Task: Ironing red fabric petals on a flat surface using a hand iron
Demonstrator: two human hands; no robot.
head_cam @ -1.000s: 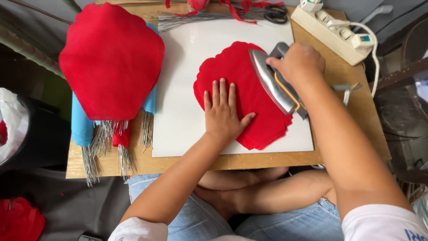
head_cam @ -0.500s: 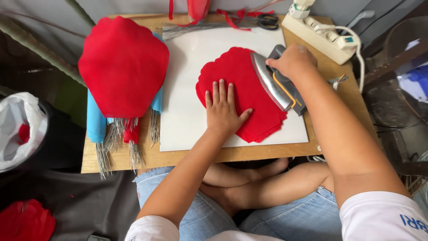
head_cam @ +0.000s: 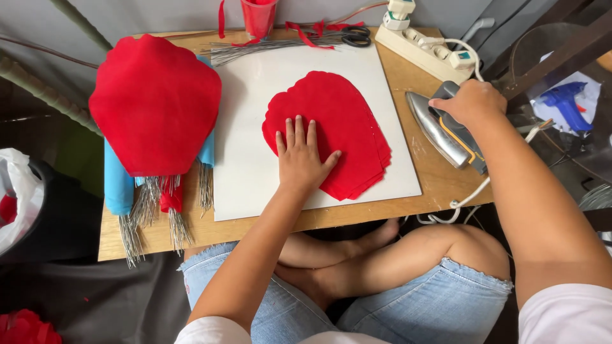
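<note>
A low wooden table carries a white rectangular board, and on that board lies a stack of red petal-shaped fabric pieces. The left hand lies flat on the stack, fingers spread, pressing it down. The right hand is closed around the handle of a silver electric iron, which sits on bare wood just beside the board's right edge, apart from the fabric. To the left, a larger red fabric petal rests over blue sheets and silver wire bundles. At the back stand a white power strip, black-handled scissors and a red cup.
</note>
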